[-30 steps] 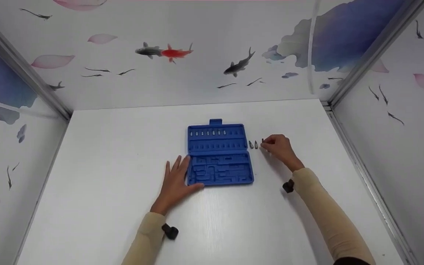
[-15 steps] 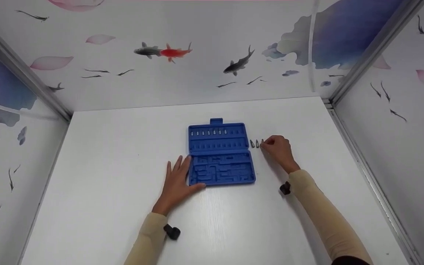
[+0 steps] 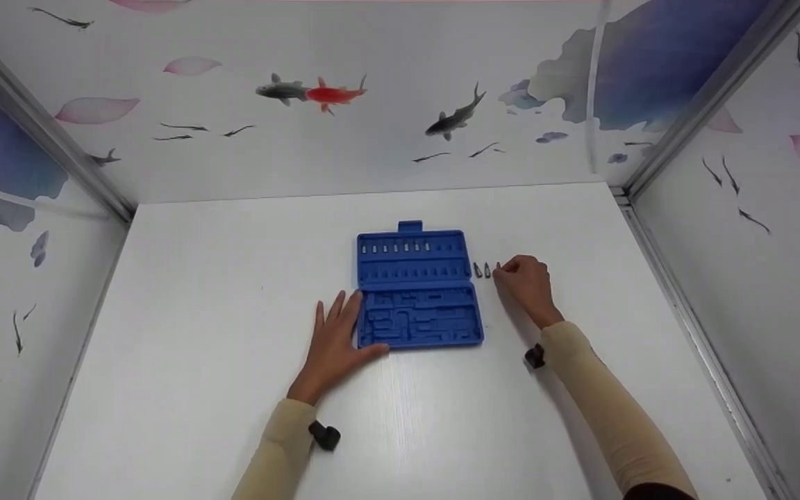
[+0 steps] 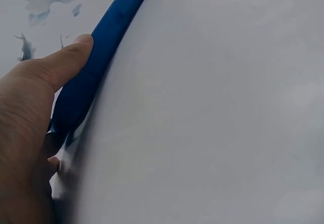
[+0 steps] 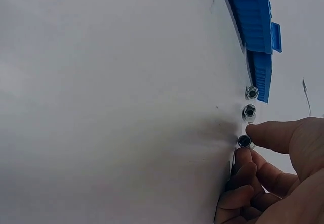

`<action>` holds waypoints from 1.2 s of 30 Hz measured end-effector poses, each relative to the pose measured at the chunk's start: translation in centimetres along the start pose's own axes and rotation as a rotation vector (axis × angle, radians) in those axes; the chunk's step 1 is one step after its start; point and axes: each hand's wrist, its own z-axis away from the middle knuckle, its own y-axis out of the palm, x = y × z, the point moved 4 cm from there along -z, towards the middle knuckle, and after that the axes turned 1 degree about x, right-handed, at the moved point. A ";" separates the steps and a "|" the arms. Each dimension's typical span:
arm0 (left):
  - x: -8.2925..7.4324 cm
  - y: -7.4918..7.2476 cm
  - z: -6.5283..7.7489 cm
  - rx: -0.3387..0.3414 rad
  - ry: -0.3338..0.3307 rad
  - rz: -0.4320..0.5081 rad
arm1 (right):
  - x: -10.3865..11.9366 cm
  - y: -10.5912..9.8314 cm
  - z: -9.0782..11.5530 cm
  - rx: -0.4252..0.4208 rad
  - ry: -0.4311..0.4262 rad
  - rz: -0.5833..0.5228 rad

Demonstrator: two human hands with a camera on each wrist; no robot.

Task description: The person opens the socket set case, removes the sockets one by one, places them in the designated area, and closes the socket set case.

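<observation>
A blue plastic tool case (image 3: pixel 419 286) lies opened flat on the white table. My left hand (image 3: pixel 330 354) rests at its near left corner, fingers straight along the left side, thumb (image 4: pixel 76 57) against the front edge. To the right of the case, my right hand (image 3: pixel 526 283) pinches a small metal bit socket (image 5: pixel 245 141) between thumb and fingers, low at the table. Two similar bit sockets, one nearer the case (image 5: pixel 252 93) and one beside it (image 5: pixel 249 113), lie side by side between the case and that hand. The fingers partly cover the held one.
Several small silver pieces (image 3: pixel 395 248) sit in the top row of the case's far half. Moulded recesses fill the near half (image 3: pixel 421 319). Printed panels, such as the back wall (image 3: pixel 372 153), enclose the table (image 3: pixel 219 312) on three sides.
The right hand stays at the socket row, and the bit socket in its grip has shifted slightly to stand beside the other two. The left hand keeps its place on the case.
</observation>
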 end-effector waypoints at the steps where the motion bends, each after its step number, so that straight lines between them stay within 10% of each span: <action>1: 0.0 0.0 0.0 0.001 -0.001 -0.002 | 0.0 0.0 0.0 0.009 0.000 -0.002; 15: -0.1 0.0 0.2 -0.005 -0.005 0.017 | 3.6 -2.1 -1.2 0.069 -0.123 -0.135; 36: 0.0 0.2 0.1 -0.003 0.023 -0.026 | 10.6 4.7 -2.9 0.294 -0.322 -0.110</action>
